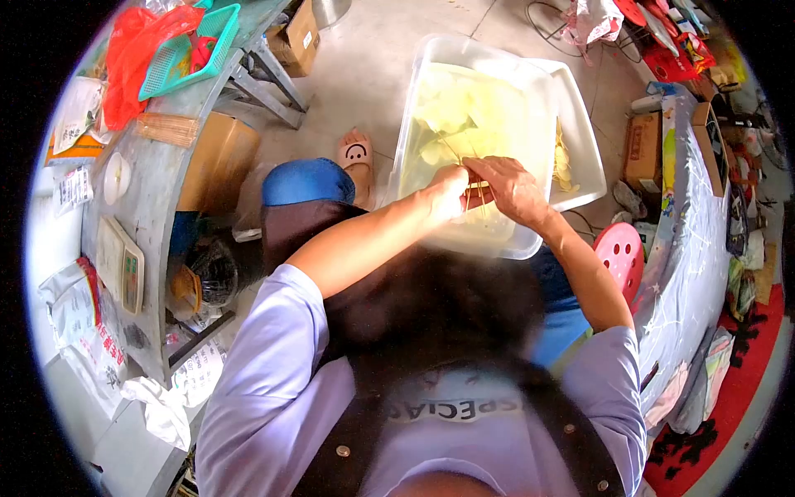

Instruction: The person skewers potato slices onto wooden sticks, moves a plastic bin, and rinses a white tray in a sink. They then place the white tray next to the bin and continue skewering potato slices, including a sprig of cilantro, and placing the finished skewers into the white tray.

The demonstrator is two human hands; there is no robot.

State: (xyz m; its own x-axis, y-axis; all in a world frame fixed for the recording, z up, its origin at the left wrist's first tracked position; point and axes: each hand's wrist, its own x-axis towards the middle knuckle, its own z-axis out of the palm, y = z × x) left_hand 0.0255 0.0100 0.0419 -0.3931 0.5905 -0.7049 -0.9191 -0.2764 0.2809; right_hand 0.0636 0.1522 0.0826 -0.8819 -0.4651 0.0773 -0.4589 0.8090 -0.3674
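Over the near side of a translucent plastic tub, my two hands come together. My left hand is closed around a few thin skewers, whose tips point away over the tub. My right hand has its fingers bent and pressed against the same skewers; what its fingertips pinch is partly hidden. Pale yellow thin slices, which look like potato, fill the tub. Beside it on the right, partly behind it, a white tub holds more yellowish slices.
On the left, a grey table carries a bundle of skewers, a green basket, a red plastic bag and a kitchen scale. A pink round stool and a cloth-covered surface stand right.
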